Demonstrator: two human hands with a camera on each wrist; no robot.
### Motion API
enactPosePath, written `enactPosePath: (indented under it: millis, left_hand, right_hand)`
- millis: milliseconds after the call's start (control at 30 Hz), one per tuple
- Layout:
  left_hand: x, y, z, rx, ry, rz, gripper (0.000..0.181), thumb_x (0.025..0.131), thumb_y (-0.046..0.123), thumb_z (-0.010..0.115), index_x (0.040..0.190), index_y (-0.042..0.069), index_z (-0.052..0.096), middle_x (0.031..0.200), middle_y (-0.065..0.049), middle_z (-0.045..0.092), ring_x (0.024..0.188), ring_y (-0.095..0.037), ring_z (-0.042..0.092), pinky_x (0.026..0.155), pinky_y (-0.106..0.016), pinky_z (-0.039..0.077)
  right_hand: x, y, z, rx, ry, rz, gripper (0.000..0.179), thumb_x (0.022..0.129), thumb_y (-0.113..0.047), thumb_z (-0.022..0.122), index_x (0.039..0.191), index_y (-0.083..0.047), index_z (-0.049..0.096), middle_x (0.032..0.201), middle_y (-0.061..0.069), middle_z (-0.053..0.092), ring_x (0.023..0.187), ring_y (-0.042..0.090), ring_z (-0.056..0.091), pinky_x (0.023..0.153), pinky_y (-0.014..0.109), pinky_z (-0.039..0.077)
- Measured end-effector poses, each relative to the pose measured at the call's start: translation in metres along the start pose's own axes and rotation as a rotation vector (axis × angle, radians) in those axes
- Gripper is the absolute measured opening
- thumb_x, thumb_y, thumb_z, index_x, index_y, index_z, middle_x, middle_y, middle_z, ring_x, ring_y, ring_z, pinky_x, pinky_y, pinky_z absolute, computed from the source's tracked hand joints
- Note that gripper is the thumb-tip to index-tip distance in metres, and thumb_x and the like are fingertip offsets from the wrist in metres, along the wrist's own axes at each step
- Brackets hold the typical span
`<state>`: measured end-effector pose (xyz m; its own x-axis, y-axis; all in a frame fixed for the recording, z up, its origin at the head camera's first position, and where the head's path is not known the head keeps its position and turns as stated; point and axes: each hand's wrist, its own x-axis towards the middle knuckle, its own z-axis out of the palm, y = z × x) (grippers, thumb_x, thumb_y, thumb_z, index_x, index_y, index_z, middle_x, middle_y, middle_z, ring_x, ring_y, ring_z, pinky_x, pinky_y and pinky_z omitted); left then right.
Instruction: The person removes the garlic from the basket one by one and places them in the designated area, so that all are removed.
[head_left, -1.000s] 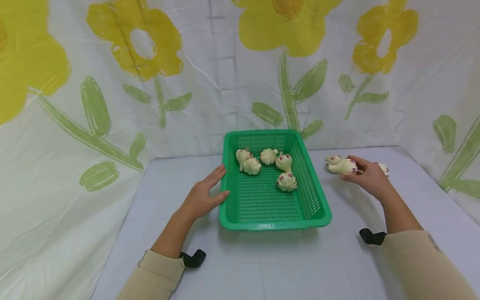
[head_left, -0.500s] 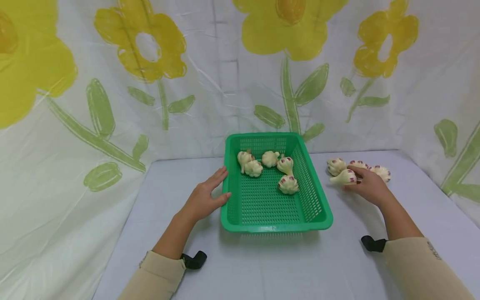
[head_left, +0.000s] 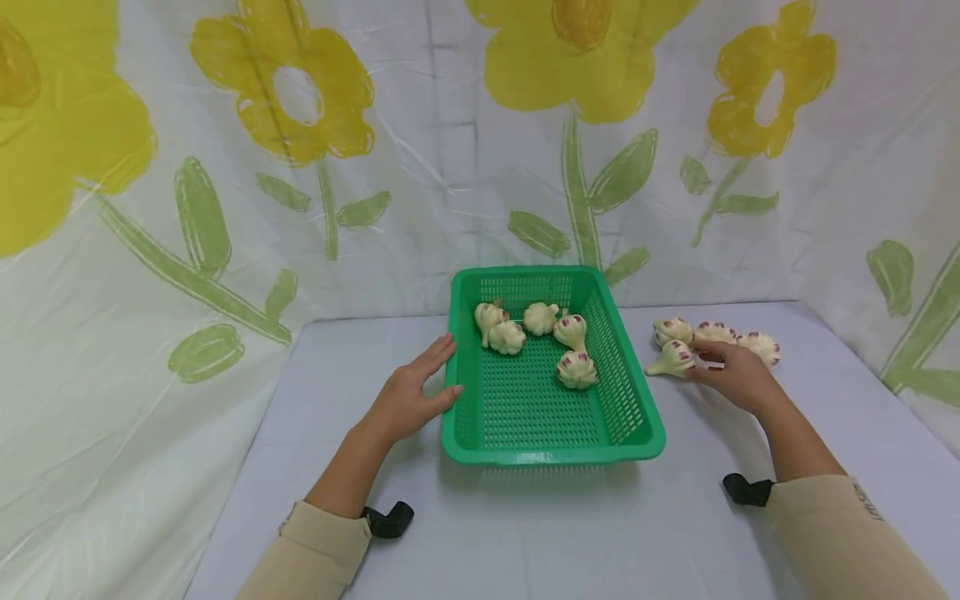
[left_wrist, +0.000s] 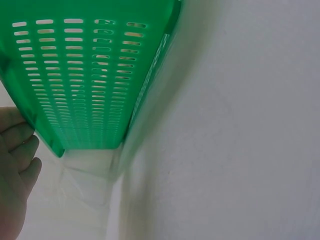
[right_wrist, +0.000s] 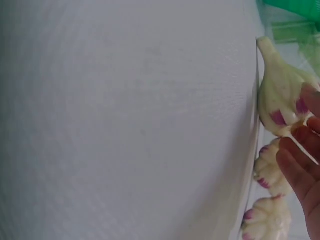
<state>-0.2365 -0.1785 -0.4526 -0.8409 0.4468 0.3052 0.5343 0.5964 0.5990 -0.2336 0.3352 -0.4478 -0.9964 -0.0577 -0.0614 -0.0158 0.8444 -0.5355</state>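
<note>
A garlic bulb [head_left: 677,358] lies on the counter [head_left: 585,533], just right of the green basket [head_left: 551,457], its stem directed toward the basket. On the side of the bulb farther from the basket is the right hand [head_left: 731,375]; its grip is relaxed, the fingers parted and holding nothing, though contact between fingertips and bulb cannot be told. Three further bulbs [head_left: 715,332] form a row just behind, also right of the basket. Inside the basket lie five more bulbs [head_left: 577,369], mostly in its far half. At the basket's left side is the left hand [head_left: 405,396]; its grip is spread, straight fingers touching the rim. Behind the basket hangs a white cloth [head_left: 420,258] printed with yellow flowers [head_left: 566,67].
</note>
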Motion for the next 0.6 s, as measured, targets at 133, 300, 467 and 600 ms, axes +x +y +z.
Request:
enactPosePath:
  millis: [133,300,467,600]
  left_hand:
    - [-0.0001,0.0001,-0.0002,-0.005,-0.001,0.002,0.068,0.093,0.037,0.063,0.153,0.015,0.038,0.160,0.001,0.032,0.147,-0.021,0.032,0.114,-0.049,0.036]
    - [-0.0002,-0.0011,0.0001,-0.005,-0.003,-0.002,0.068,0.093,0.037,0.063,0.153,0.015,0.038,0.160,0.002,0.032,0.147,-0.020,0.031,0.115,-0.048,0.035]
    - [-0.0011,-0.0009,0.0000,-0.004,-0.004,0.002,0.069,0.094,0.036,0.063,0.153,0.015,0.036,0.160,0.001,0.031,0.147,-0.021,0.032,0.114,-0.049,0.036]
    - [-0.0011,-0.0007,0.0003,-0.005,-0.007,-0.002,0.068,0.094,0.037,0.063,0.153,0.016,0.036,0.160,0.002,0.031,0.147,-0.020,0.032,0.114,-0.048,0.036]
  right_hand:
    - [-0.0011,-0.0012,0.0010,0.001,0.007,0.003,0.069,0.096,-0.043,0.062,0.144,0.003,0.044,0.140,0.032,0.049,0.126,0.051,0.047,0.097,0.062,0.047]
    - [0.0003,-0.0033,0.0024,0.007,0.003,0.051,0.079,0.094,-0.054,0.058,0.147,0.002,0.041,0.142,0.031,0.047,0.128,0.049,0.046,0.098,0.061,0.047]
    - [0.0036,-0.0025,0.0037,-0.008,0.004,0.063,0.083,0.092,-0.059,0.057,0.146,0.003,0.042,0.142,0.031,0.047,0.127,0.049,0.046,0.097,0.061,0.047]
    - [0.0051,-0.0023,0.0031,-0.025,0.003,0.057,0.084,0.092,-0.060,0.057,0.145,0.004,0.043,0.141,0.031,0.047,0.127,0.049,0.046,0.097,0.062,0.047]
